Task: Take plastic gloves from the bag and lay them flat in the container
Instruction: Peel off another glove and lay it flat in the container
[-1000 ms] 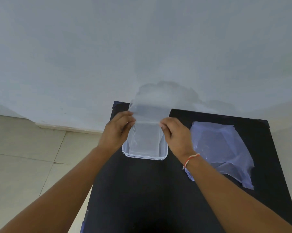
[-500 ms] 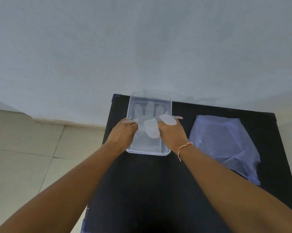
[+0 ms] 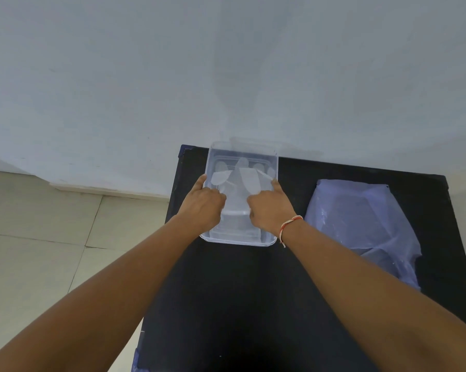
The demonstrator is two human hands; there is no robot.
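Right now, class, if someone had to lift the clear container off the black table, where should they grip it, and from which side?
Probably the two long side walls of the container, one hand from each side. Its rim is open and the near and far ends are short. The left hand and right hand already sit at those walls, pressing the glove flat inside.

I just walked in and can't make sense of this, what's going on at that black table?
A person is laying a clear plastic glove into a clear container on the black table. The left hand and right hand are both down in the container, holding the glove near its cuff, glove fingers pointing away toward the wall. The plastic bag lies to the right, untouched.
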